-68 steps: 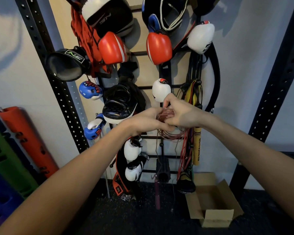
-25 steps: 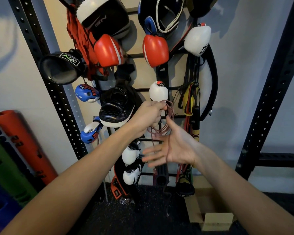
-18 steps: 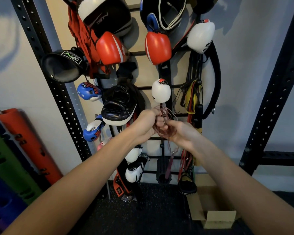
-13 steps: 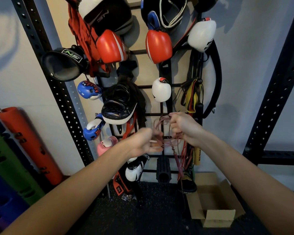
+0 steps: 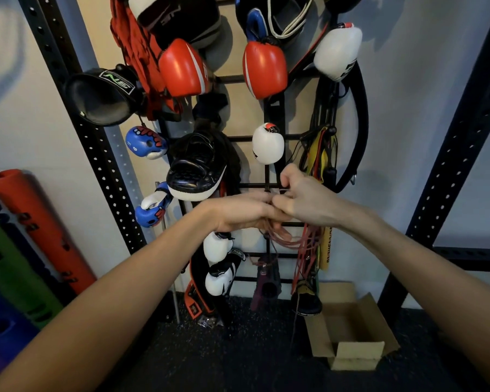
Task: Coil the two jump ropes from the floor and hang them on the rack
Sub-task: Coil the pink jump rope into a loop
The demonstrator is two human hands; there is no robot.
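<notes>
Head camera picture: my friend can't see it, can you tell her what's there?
Two bare hands, left hand and right hand, meet around a coiled reddish jump rope at a black wall rack crowded with boxing gloves.

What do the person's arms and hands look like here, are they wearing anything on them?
Both forearms are bare as far as the view shows: no sleeves, no gloves. The left hand and right hand show no visible rings, watch, wristband or wraps. Fingernails are too small to judge.

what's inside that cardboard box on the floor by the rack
The cardboard box stands open on the floor, flaps spread. The part of its inside that shows looks bare, only brown cardboard. The near wall hides the front of the bottom, so something small could lie there unseen.
</notes>
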